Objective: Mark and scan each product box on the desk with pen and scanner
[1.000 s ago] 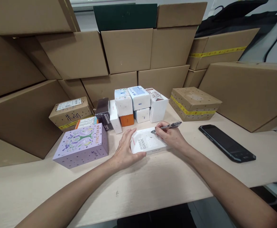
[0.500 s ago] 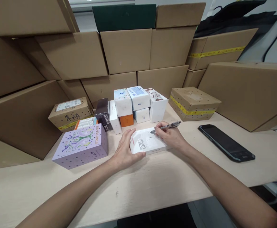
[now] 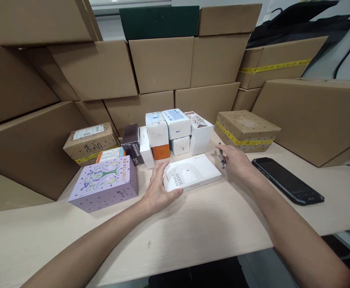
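The left hand [image 3: 158, 188] is held wide around the near left corner of a flat white box [image 3: 197, 170], with its thumb at the near side and its other fingers at the left end. This box lies flat on the table [image 3: 175, 236], between the two hands, and its top bears the words "POWER BANK".

The right hand [image 3: 235, 158] is just beside the right end of the flat white box, apart from it. Its fingers are close together and hold a pen [image 3: 222, 157]; whether the pen touches the table, I cannot tell.

To the right of the right hand lies a black device [image 3: 287, 180] with a dark screen. Beyond this hand stands a brown box [image 3: 245, 128] with yellow tape around it.

To the left of the left hand is a purple box [image 3: 104, 182]. Beyond the left hand stand a narrow white box [image 3: 146, 148] and an orange box [image 3: 161, 152], which has a white pack [image 3: 157, 130] upon it.
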The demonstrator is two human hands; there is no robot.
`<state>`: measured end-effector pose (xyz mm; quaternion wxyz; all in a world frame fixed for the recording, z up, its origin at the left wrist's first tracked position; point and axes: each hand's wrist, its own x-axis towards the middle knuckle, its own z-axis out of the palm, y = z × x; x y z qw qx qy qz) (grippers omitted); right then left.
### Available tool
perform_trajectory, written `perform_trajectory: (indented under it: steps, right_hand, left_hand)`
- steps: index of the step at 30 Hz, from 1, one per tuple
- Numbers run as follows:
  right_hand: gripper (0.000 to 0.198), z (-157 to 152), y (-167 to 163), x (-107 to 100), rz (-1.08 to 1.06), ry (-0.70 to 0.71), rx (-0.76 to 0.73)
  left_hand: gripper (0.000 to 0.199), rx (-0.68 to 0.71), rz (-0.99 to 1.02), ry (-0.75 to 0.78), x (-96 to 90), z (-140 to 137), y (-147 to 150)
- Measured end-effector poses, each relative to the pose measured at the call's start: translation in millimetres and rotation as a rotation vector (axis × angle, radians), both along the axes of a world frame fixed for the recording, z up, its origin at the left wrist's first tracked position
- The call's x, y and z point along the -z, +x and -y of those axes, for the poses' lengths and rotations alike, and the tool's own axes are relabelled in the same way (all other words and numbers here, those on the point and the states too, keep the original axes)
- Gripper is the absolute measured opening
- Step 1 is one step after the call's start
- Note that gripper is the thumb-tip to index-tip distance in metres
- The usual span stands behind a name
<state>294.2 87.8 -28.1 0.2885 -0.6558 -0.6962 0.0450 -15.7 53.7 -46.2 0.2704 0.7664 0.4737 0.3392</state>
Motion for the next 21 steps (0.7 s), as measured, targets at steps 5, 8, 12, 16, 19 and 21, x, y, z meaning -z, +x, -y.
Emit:
perform_trajectory:
  steps: [5, 8, 12, 16, 19, 21]
  right_hand:
    - [0.045, -8, 13, 15, 0.044, -0.138, -0.004]
    - [0.040, -5, 8, 15, 0.043, -0.160, -0.057]
    - [0.031, 3, -1, 2, 0.018, -0.242, -0.167]
    - [0.040, 17, 4, -20, 0.096, -0.255, -0.033]
    - [0.054, 32, 23, -33, 0.227, -0.255, 0.214]
    - [0.068, 41, 42, -32, 0.277, -0.314, 0.354]
  left_hand:
    - [0.092, -0.018, -0.023, -0.039, -3.7, 2, 1]
    - [0.092, -0.015, -0.033, -0.044, -4.4, 2, 1]
    - [0.092, -0.017, -0.041, -0.017, -1.6, 1, 0]
    - [0.092, -0.008, -0.035, 0.023, 2.3, -1, -1]
    - [0.092, 0.007, -0.023, 0.028, 3.4, -2, -1]
    - [0.093, 0.010, -0.018, 0.021, 3.3, -2, -1]
